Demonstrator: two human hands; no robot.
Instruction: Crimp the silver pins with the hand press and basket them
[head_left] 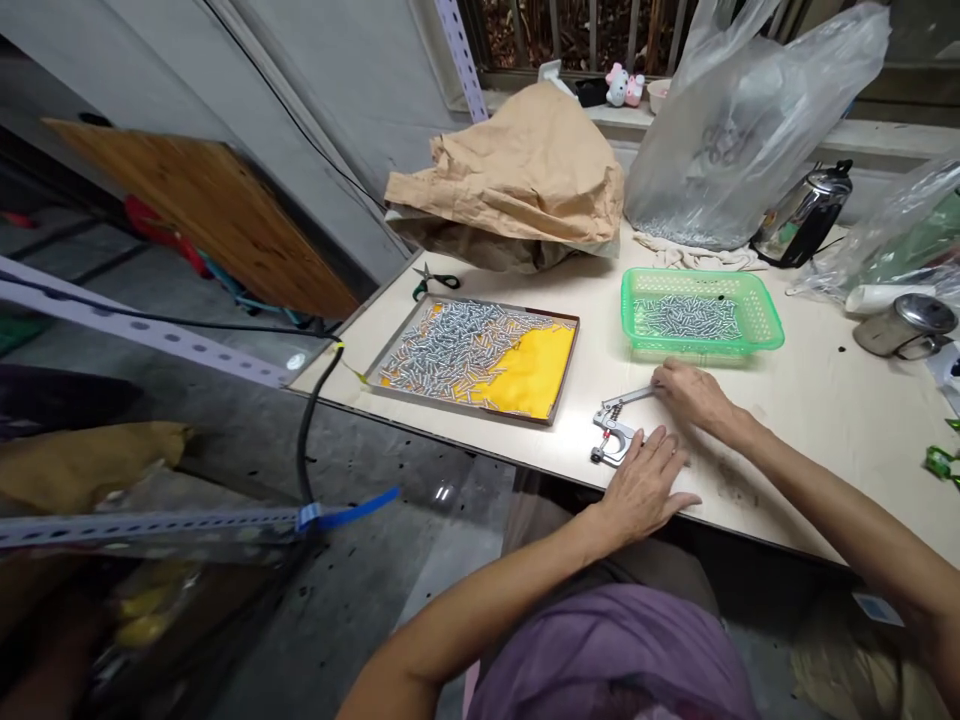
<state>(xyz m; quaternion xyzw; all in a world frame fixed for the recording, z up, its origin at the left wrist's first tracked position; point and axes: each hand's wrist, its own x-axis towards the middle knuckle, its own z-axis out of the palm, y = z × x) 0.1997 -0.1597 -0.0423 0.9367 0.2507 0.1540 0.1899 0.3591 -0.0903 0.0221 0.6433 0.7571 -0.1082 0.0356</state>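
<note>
Grey metal pliers [616, 434] with a C-shaped jaw and a spring lie near the front edge of the table, their handles spread. My left hand [646, 478] rests on the lower part of the pliers, fingers stretched out and thumb apart. The fingers of my right hand [694, 398] are closed on the end of the upper handle. Behind that hand stands a green plastic basket [766, 318] holding many small metal pins. To the left is a shallow tray [564, 375] with a yellow lining, largely covered by similar pins.
Scissors [435, 282] lie behind the tray. A crumpled brown paper bag [517, 175], a clear plastic bag [750, 130] and a kettle [806, 215] are at the back. On the right stands a metal mug [900, 325]. A black cable [311, 420] hangs by the table's left corner.
</note>
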